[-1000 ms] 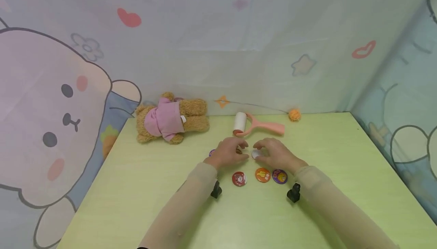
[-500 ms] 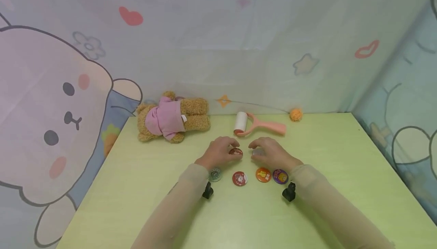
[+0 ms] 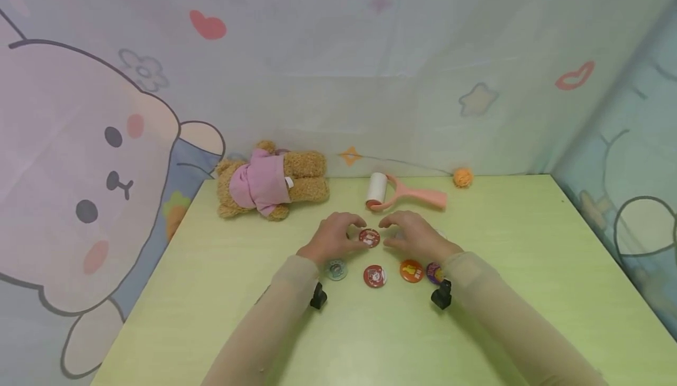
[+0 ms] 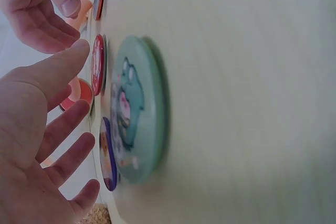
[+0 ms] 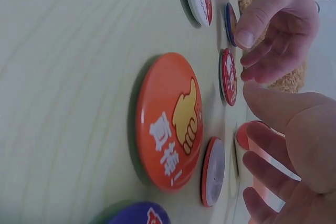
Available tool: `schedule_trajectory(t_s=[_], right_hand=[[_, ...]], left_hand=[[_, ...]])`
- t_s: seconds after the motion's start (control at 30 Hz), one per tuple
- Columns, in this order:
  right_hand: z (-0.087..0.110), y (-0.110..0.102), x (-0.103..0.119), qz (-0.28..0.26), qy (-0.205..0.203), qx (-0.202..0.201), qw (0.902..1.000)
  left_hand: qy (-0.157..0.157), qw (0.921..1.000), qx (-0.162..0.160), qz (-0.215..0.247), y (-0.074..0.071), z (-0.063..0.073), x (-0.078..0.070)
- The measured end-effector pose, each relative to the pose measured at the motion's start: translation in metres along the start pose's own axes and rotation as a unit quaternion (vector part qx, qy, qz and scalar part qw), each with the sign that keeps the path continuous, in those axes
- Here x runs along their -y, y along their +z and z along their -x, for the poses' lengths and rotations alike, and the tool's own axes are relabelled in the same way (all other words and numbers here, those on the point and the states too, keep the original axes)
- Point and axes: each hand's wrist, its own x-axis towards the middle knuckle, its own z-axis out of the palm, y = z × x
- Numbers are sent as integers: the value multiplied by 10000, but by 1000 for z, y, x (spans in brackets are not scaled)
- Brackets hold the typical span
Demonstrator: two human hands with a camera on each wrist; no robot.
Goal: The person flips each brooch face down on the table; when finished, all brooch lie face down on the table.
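A red round badge (image 3: 369,238) lies flat on the table between my two hands. My left hand (image 3: 334,239) is just left of it, thumb and fingers spread around its side without gripping. My right hand (image 3: 418,238) arches on the other side, over a pale badge mostly hidden under it. Toward the front lie a green badge (image 4: 139,111), a second red badge (image 3: 375,276), an orange badge (image 5: 170,121) and a purple badge (image 3: 435,272), partly behind the right wrist. In the left wrist view, a blue-rimmed badge (image 4: 107,153) lies beyond the green one.
Behind the hands lies a pink-handled lint roller (image 3: 412,195). A teddy bear (image 3: 261,181) in a pink top lies on its side at the back left. An orange fuzzy ball (image 3: 462,177) sits at the back edge, before a printed cloth backdrop (image 3: 317,51).
My left hand has drawn left, uncovering the red badge and the green one. My right hand has shifted left toward it. The badges in front stay where they were.
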Motion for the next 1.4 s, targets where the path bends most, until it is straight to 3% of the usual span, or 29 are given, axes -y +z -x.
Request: schedule_trajectory(t_s=[0.63,0.93,1.4], right_hand=[[-19,18,7,11,-181,348,9992],[-18,15,11,207,-140,296,9992],[-18,21,8,265,-153,169,9994]], left_hand=[[-68,9996,22,-267,3,2,4],[73,9998,9,-194,3,-2,1],[-19,9997,88,-238,5,-3,2]])
